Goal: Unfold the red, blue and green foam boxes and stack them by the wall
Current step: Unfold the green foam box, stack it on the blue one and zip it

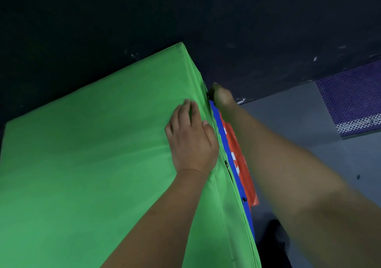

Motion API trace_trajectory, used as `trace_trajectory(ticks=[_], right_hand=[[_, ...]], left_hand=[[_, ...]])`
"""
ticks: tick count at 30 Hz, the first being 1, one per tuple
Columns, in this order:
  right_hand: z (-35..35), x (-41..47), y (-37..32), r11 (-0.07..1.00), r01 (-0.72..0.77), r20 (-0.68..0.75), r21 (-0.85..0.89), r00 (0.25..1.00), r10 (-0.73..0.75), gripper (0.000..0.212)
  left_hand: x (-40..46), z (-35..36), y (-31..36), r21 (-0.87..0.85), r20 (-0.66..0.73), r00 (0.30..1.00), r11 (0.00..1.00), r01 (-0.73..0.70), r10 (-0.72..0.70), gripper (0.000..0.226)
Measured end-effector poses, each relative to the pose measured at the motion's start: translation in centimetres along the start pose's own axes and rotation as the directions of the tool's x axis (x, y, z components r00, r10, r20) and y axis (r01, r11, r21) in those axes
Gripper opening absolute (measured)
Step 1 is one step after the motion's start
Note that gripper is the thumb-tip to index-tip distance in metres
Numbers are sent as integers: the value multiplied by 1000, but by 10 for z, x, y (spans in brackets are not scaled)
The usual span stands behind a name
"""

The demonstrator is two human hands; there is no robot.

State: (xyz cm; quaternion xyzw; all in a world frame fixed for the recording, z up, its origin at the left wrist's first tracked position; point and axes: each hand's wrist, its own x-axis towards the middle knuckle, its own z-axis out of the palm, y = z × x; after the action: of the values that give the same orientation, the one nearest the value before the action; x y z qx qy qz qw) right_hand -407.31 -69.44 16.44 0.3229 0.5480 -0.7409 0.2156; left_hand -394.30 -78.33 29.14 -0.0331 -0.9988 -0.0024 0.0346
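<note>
The green foam box (92, 154) fills the left and middle of the view, its top face toward me and its far end against the black wall. A strip of the blue box (231, 160) shows under its right edge, and below that a strip of the red box (243, 164). My left hand (189, 139) lies flat on the green top near the right edge, fingers spread a little, thumb at the seam. My right hand (221, 96) reaches down the right side near the far corner; its fingers are hidden behind the green edge, by a black zipper.
The black wall (206, 20) runs across the top. Grey floor (309, 133) lies to the right of the stack. A purple perforated mat (354, 98) sits at the far right by the wall. Something dark (276, 236), a blurred shape, lies on the floor at the bottom.
</note>
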Motion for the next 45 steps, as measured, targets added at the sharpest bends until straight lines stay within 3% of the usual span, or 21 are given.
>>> trace_trajectory(ticks=[5,9,12,14,20,22,24,28,31,34,37,42,45], right_hand=[[17,11,-14,999,5,134,53,991,-12,52],[4,7,-3,994,-3,83,106,996,-6,54],[2,-12,31,987,-39,111,153,994,22,65],[3,-31,54,979,-90,142,182,988,64,62],[-5,-46,60,990,-81,137,115,988,65,68],[-17,-55,91,990,-115,89,82,990,108,85],[-24,-64,142,972,-198,145,130,973,179,100],[-20,-66,178,929,-274,220,248,950,222,101],[-30,-84,166,940,-266,125,213,962,244,106],[-32,-93,223,940,-287,50,184,958,283,112],[-23,-98,257,942,-268,62,202,963,261,106],[-24,-127,216,976,-199,43,93,980,195,104],[-36,-156,191,999,-34,-26,-41,999,33,65]], left_hand=[[2,5,-1,-13,-38,999,1000,0,0,59],[1,5,0,-10,-40,999,1000,-2,2,59],[2,5,0,-7,-40,999,1000,3,-3,60],[2,6,1,5,-36,999,1000,2,-2,61],[3,8,0,11,-34,999,1000,9,-8,61],[4,7,1,6,-39,999,1000,7,-7,60],[2,7,2,12,-34,999,1000,8,-8,59],[2,10,2,25,-53,999,1000,10,-9,57],[3,9,1,23,-50,999,1000,11,-10,56],[2,9,2,26,-61,998,1000,15,-13,55],[2,9,3,43,-66,998,999,15,-12,55],[2,7,3,32,-81,997,999,11,-8,55],[4,5,2,36,-75,997,999,13,-11,55]])
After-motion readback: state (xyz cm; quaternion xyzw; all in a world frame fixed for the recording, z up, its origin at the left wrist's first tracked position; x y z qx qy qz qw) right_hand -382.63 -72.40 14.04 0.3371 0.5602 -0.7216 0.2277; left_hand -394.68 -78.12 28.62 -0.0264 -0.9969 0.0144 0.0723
